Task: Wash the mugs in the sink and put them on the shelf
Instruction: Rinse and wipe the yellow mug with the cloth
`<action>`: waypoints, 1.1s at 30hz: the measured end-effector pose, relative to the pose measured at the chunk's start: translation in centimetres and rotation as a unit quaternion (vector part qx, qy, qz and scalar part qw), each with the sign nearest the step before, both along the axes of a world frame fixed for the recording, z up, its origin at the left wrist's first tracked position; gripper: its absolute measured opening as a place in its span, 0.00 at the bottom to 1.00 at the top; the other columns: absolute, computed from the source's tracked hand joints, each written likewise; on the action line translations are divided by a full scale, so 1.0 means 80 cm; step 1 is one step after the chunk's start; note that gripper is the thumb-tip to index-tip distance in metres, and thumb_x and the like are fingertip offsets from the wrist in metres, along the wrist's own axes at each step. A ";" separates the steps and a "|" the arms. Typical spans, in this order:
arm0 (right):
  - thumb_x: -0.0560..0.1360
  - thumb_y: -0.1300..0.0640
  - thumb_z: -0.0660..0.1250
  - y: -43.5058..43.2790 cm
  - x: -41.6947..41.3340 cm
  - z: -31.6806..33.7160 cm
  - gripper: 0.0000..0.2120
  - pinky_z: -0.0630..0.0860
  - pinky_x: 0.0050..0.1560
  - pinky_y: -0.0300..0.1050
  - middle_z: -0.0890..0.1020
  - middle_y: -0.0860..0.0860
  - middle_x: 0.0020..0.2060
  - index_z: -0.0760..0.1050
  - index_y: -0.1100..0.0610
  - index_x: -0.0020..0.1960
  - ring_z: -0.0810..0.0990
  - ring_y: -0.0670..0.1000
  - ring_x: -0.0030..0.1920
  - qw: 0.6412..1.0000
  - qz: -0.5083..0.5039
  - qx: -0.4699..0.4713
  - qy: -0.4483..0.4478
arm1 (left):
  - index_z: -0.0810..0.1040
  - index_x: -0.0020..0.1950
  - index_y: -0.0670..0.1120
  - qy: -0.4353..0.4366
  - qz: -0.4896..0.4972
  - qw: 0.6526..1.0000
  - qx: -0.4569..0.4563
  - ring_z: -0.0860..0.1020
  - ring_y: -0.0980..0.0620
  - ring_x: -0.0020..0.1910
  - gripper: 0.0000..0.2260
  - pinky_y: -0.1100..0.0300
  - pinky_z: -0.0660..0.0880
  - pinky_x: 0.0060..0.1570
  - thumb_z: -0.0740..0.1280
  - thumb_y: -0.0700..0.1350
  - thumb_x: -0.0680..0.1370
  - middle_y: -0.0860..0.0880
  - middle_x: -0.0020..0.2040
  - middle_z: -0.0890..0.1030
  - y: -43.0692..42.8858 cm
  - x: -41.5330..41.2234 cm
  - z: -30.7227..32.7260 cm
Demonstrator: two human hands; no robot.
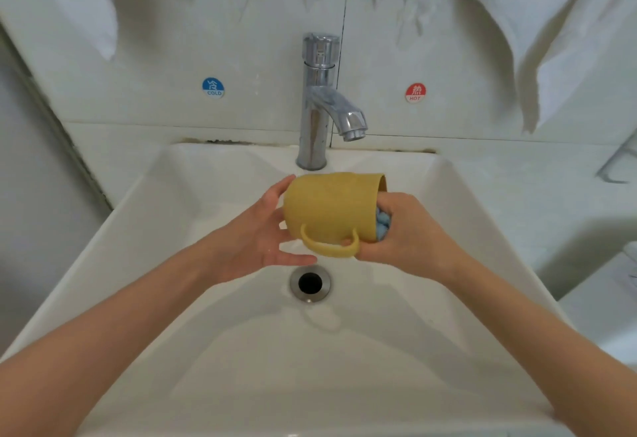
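1. While the yellow mug (327, 209) is held on its side in the air above the white sink (172, 230), just beyond the drain (310, 283), its mouth faces right and its handle points down toward the person
2. The left hand (255, 240) braces the mug's base, thumb by the upper edge and fingers nearly straight, one reaching under the handle
3. The right hand (406, 233) is at the mug's mouth, clutching a wad of blue cloth (382, 226) pushed into the opening; its fingertips are hidden inside
4. Behind the mug, a chrome faucet (319, 99) stands at the basin's back edge
5. On the wall, a blue COLD sticker (213, 87) sits left of the faucet and a red HOT sticker (415, 93) sits right
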State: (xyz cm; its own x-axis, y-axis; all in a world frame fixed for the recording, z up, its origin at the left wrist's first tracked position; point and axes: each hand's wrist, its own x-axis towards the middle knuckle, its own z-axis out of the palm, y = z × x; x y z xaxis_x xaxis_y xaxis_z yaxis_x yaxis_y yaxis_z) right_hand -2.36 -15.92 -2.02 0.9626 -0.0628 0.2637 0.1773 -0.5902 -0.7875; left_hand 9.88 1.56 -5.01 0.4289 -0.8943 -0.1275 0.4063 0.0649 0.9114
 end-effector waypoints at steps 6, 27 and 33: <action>0.65 0.64 0.75 0.009 0.001 -0.008 0.13 0.73 0.37 0.35 0.79 0.41 0.35 0.75 0.51 0.42 0.77 0.42 0.35 0.994 0.050 -0.078 0.058 | 0.75 0.54 0.46 0.034 0.052 0.997 0.054 0.83 0.51 0.38 0.20 0.58 0.80 0.36 0.62 0.57 0.68 0.47 0.41 0.85 -0.012 -0.018 0.000; 0.67 0.59 0.74 0.001 0.000 -0.011 0.09 0.70 0.32 0.31 0.78 0.45 0.31 0.75 0.52 0.38 0.76 0.42 0.33 0.998 -0.012 -0.061 -0.029 | 0.55 0.72 0.60 -0.186 0.078 0.977 0.071 0.76 0.55 0.61 0.42 0.57 0.80 0.48 0.72 0.64 0.64 0.56 0.69 0.67 -0.008 -0.016 0.003; 0.62 0.55 0.72 0.007 0.002 -0.024 0.07 0.65 0.22 0.36 0.77 0.47 0.27 0.74 0.56 0.33 0.73 0.51 0.26 0.895 0.054 -0.405 -0.179 | 0.75 0.58 0.51 0.036 0.048 0.995 0.081 0.83 0.48 0.42 0.24 0.58 0.81 0.36 0.61 0.62 0.68 0.48 0.44 0.84 -0.008 -0.015 0.005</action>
State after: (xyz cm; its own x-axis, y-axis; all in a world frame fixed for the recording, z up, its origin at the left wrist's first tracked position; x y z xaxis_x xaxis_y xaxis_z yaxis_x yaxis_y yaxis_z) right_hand -2.17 -15.35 -3.98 0.7959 0.3767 0.4739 0.4234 -0.9059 0.0090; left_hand 8.67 0.95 -4.59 0.4962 -0.8146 -0.3004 0.4707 -0.0384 0.8815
